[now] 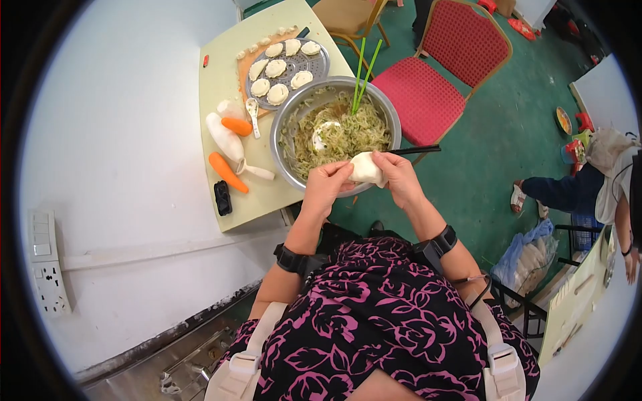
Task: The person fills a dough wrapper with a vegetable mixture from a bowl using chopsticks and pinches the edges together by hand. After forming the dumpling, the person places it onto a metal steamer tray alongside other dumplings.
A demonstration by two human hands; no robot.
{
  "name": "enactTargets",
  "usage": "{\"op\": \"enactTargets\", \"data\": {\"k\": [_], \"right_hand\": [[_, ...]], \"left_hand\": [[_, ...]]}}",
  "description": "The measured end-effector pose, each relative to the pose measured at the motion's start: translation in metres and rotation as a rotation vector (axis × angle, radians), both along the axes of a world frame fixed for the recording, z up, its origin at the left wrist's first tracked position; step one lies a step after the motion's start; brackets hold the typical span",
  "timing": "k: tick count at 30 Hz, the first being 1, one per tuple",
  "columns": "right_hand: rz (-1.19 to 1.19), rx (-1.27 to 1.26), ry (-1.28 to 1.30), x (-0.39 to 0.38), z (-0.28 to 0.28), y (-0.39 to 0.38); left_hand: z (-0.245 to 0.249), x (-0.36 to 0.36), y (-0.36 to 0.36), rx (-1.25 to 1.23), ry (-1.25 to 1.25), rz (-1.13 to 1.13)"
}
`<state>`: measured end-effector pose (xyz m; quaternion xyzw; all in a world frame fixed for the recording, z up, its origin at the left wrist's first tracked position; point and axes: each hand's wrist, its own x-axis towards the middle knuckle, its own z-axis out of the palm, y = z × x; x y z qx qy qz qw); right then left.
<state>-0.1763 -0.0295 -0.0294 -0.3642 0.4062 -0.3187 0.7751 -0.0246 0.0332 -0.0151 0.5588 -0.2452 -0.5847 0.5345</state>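
Observation:
Over the near rim of a steel bowl (279, 157), my left hand (326, 186) and my right hand (400, 177) pinch a white dumpling (366, 168) between them. The dumpling's edges are hidden under my fingers. Shredded greenish vegetable filling (366, 130) fills the bowl, and a white spoon (326, 136) lies in it. Two green chopsticks (364, 77) stand in the filling, leaning on the far rim. Behind the bowl, a perforated metal tray (314, 60) carries several folded dumplings (275, 68).
On the pale table (214, 73) lie two carrots (227, 172), a white radish (224, 136), a patterned spoon (253, 117) and a black object (223, 198). A dark stick (421, 150) juts past the bowl's right side. A red chair (421, 97) stands beyond; another person (602, 187) is at right.

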Motion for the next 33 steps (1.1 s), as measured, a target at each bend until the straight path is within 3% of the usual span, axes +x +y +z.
{"op": "enactTargets", "data": {"k": [5,8,11,14,17,20,24,27,30,33], "right_hand": [[0.099,-0.004,-0.067,0.000,0.004,-0.002],[0.089,0.037,-0.081,0.003,-0.002,-0.002],[0.044,0.052,-0.073,0.005,-0.006,-0.001],[0.022,0.056,-0.054,0.004,-0.004,-0.001],[0.087,0.019,-0.037,0.004,-0.003,-0.001],[0.164,-0.042,0.024,0.006,-0.002,-0.003],[0.292,-0.097,0.112,0.007,0.000,-0.003],[0.244,-0.068,0.064,0.008,0.001,-0.004],[0.209,-0.055,0.041,0.008,0.000,-0.003],[0.204,-0.074,0.054,0.008,0.001,-0.003]], "left_hand": [[0.007,-0.005,-0.004,-0.064,-0.265,0.013],[-0.013,-0.001,-0.004,-0.188,-0.810,-0.012],[0.002,-0.005,-0.004,-0.191,-0.857,0.021],[0.007,-0.001,-0.009,-0.018,-0.103,0.091],[0.000,0.001,-0.015,-0.138,-0.305,0.069],[-0.005,0.011,-0.016,-0.111,-0.394,-0.114],[-0.006,0.011,-0.016,-0.051,-0.606,-0.129],[-0.011,0.011,-0.017,-0.099,-0.500,-0.021],[-0.011,0.017,-0.018,-0.042,-0.216,0.022],[-0.004,0.017,-0.014,-0.044,-0.400,-0.136]]}}
